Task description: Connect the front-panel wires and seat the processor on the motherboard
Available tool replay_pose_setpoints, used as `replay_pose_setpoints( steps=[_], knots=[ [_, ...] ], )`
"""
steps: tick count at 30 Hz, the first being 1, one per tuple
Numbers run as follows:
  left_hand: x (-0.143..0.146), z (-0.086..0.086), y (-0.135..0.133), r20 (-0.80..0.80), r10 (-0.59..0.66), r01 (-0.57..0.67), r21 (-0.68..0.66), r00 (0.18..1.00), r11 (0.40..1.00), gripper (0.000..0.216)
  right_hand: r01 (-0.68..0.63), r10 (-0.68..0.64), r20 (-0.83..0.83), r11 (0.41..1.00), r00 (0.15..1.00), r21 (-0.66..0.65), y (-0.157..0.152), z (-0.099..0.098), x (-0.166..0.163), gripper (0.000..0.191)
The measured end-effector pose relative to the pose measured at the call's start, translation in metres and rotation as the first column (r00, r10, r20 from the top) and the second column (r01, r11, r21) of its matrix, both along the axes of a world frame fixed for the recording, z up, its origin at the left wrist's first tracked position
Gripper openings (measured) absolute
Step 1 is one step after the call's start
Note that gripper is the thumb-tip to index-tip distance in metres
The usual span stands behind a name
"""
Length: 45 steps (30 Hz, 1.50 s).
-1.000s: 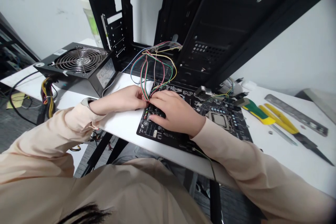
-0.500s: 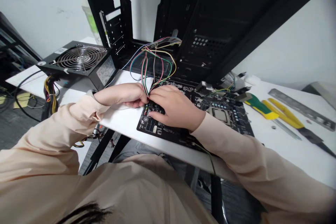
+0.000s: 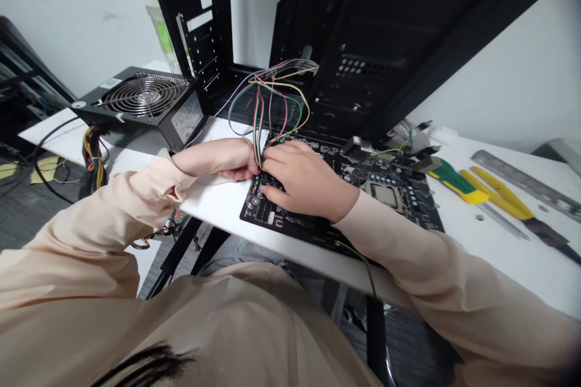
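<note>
A black motherboard (image 3: 308, 225) lies flat on the white table, its left edge under my fingers. Thin coloured cables (image 3: 258, 112) loop down from the computer case to that edge. My left hand (image 3: 236, 160) is closed on the lower ends of these cables, just beside the board. Over the board's left part, my right hand (image 3: 311, 178) has its fingertips pinched at the same cable ends, thumb resting lower on the board. The connectors themselves are hidden by my fingers.
A black computer case (image 3: 385, 30) stands behind the board. The power supply (image 3: 145, 103) sits at left with bundled cables. On the right lie a green-yellow screwdriver (image 3: 458, 181), yellow-handled pliers (image 3: 503, 196) and a metal strip (image 3: 526, 181). The table's front edge is close to my body.
The whole view has shifted slightly, moving things a little to the right. Both hands stay at the cable ends, with only small finger movement.
</note>
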State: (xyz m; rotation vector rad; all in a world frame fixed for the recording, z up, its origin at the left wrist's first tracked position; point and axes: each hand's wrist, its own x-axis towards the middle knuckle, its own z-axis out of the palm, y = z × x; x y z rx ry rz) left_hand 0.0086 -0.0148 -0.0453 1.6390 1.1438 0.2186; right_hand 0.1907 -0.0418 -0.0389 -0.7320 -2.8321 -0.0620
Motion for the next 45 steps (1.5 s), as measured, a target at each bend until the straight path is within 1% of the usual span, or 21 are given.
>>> replay_pose_setpoints(
  steps=[4, 10, 15, 18, 20, 22, 25, 26, 28, 30, 32, 34, 38, 42, 45],
  knots=[
    [0.001, -0.001, 0.000, 0.001, 0.011, -0.011, 0.020, 1.000, 1.000, 0.025, 0.010, -0.010, 0.013, 1.000, 1.000, 0.000, -0.002, 0.001, -0.001, 0.023],
    [0.002, -0.002, -0.003, 0.003, 0.016, -0.016, 0.102, 1.000, 0.995, 0.029, 0.009, -0.010, 0.027, 1.000, 1.000, 0.027, -0.002, 0.002, -0.001, 0.025],
    [0.005, -0.001, -0.008, -0.080, 0.033, -0.017, 0.183, 0.996, 0.983, 0.035, 0.015, -0.015, 0.012, 1.000, 1.000, 0.005, -0.002, 0.000, 0.001, 0.028],
    [0.002, 0.008, -0.012, -0.162, -0.016, 0.056, 0.239, 0.987, 0.969, 0.032, 0.021, -0.021, -0.010, 0.999, 1.000, -0.044, 0.001, -0.002, 0.003, 0.032],
    [-0.003, 0.018, -0.016, -0.222, -0.052, 0.119, 0.301, 0.974, 0.946, 0.027, 0.025, -0.027, -0.021, 0.997, 0.999, -0.073, 0.003, -0.003, 0.004, 0.034],
    [-0.010, 0.026, -0.021, -0.282, -0.061, 0.170, 0.381, 0.958, 0.909, 0.024, 0.022, -0.026, -0.038, 0.995, 0.999, -0.102, 0.004, -0.003, 0.006, 0.034],
    [-0.022, 0.032, -0.032, -0.376, -0.001, 0.197, 0.485, 0.927, 0.852, 0.020, 0.013, -0.024, -0.077, 0.991, 0.997, -0.136, 0.005, -0.003, 0.007, 0.031],
    [-0.027, 0.031, -0.036, -0.402, 0.032, 0.195, 0.511, 0.915, 0.837, 0.020, 0.015, -0.028, -0.086, 0.990, 0.996, -0.143, 0.005, -0.003, 0.008, 0.030],
    [-0.034, 0.027, -0.045, -0.457, 0.139, 0.176, 0.581, 0.879, 0.795, 0.021, 0.022, -0.037, -0.096, 0.988, 0.995, -0.156, 0.004, -0.003, 0.008, 0.029],
    [-0.039, 0.021, -0.053, -0.472, 0.208, 0.169, 0.638, 0.857, 0.751, 0.024, 0.020, -0.038, -0.104, 0.986, 0.994, -0.166, 0.004, -0.004, 0.009, 0.029],
    [-0.039, 0.015, -0.060, -0.478, 0.226, 0.211, 0.698, 0.849, 0.685, 0.022, 0.009, -0.029, -0.114, 0.985, 0.993, -0.170, 0.004, -0.005, 0.009, 0.029],
    [-0.035, 0.011, -0.066, -0.472, 0.209, 0.248, 0.731, 0.856, 0.636, 0.021, 0.001, -0.022, -0.123, 0.986, 0.992, -0.167, 0.005, -0.007, 0.010, 0.029],
    [-0.022, 0.007, -0.071, -0.450, 0.165, 0.265, 0.742, 0.878, 0.615, 0.016, -0.004, -0.017, -0.131, 0.987, 0.991, -0.158, 0.006, -0.008, 0.010, 0.027],
    [-0.016, 0.005, -0.073, -0.426, 0.227, 0.223, 0.775, 0.876, 0.592, 0.018, 0.001, -0.020, -0.119, 0.988, 0.993, -0.158, 0.005, -0.008, 0.010, 0.027],
    [-0.016, 0.007, -0.076, -0.388, 0.274, 0.178, 0.804, 0.880, 0.568, 0.019, -0.004, -0.014, -0.121, 0.988, 0.993, -0.152, 0.005, -0.008, 0.010, 0.027]
  ],
)
